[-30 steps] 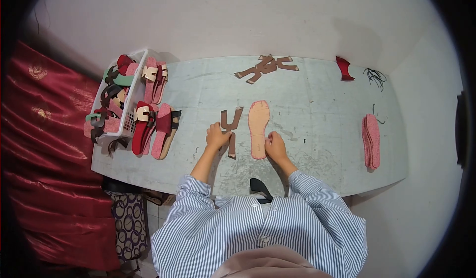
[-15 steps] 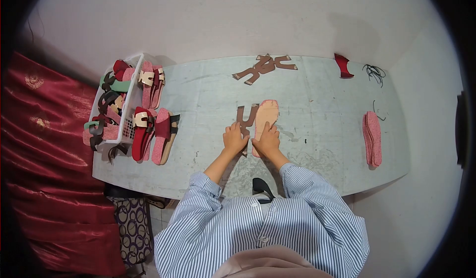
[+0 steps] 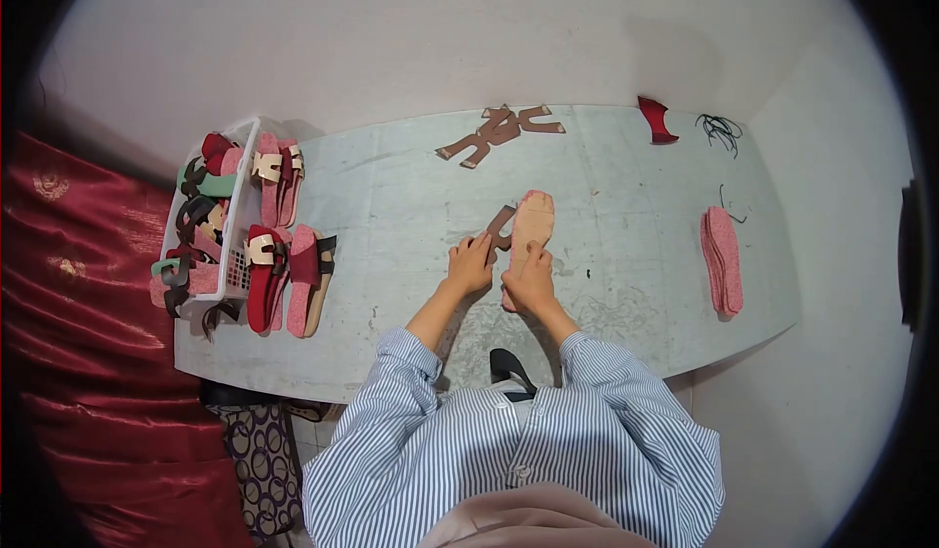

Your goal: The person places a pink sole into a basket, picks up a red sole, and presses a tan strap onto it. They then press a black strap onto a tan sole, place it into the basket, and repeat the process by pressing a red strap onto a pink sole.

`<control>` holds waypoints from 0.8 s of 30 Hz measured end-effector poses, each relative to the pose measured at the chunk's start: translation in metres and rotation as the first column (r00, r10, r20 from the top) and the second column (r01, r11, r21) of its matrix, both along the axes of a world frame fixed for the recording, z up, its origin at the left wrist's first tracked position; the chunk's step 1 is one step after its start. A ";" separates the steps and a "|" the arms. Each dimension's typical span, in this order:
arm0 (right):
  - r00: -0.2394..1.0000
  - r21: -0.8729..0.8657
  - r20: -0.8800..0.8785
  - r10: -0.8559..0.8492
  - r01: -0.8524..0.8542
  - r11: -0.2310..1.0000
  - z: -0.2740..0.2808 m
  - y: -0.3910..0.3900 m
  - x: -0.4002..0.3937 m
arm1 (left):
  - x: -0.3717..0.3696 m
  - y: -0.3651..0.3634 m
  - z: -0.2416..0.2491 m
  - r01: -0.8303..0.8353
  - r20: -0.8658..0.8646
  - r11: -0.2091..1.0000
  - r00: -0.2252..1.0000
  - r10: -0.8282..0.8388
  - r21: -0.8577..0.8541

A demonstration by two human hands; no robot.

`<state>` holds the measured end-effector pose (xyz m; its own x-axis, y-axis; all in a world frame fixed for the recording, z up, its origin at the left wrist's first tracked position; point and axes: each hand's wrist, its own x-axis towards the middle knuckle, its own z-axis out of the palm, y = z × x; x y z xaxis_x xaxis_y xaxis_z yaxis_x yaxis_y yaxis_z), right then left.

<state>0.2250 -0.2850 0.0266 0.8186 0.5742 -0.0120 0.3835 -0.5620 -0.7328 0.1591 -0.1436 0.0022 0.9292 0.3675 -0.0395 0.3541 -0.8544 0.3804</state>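
A shoe sole (image 3: 532,223), tan on its upper face with pink edges, lies at the middle of the table. My right hand (image 3: 529,280) grips its lower half, the fingers resting on the tan face. Just left of it, my left hand (image 3: 471,264) has its fingers on a brown forked sandal strap (image 3: 502,225). One arm of this strap sticks out above the fingers, close against the sole's left edge. The rest of the strap is covered by the hand. Several more brown straps (image 3: 504,130) lie overlapping at the back of the table.
On the left, a white basket (image 3: 238,240) holds sandals and straps, with finished sandals (image 3: 311,279) beside it. A stack of pink soles (image 3: 722,260) lies at the right. Behind it are a red piece (image 3: 657,121) and black cords (image 3: 720,133).
My left hand has turned the brown strap, so it leans to the right against the sole. My right hand keeps its hold on the sole. The camera view has shifted slightly.
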 end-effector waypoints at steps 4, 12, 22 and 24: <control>0.997 -0.082 0.043 0.071 -0.067 0.994 0.006 -0.007 -0.012 | 0.002 0.008 -0.005 0.059 -0.036 0.997 0.998 -0.060 -0.042; 0.956 -0.038 0.185 0.227 -0.224 0.974 0.003 -0.013 -0.015 | -0.017 0.003 0.000 -0.179 0.086 0.980 0.979 0.186 -0.084; 0.922 -0.047 0.250 0.296 -0.294 0.955 -0.007 0.008 -0.013 | -0.029 0.007 -0.015 -0.349 0.116 0.925 0.923 0.368 -0.152; 0.923 -0.110 0.237 0.304 -0.286 0.952 -0.006 0.010 -0.013 | -0.030 0.008 -0.016 -0.354 0.117 0.917 0.918 0.378 -0.184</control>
<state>0.2121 -0.2751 0.0203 0.5942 0.7954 0.1196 0.7043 -0.4427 -0.5549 0.1288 -0.1360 -0.0138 0.7304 0.6830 0.0027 0.5603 -0.6013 0.5696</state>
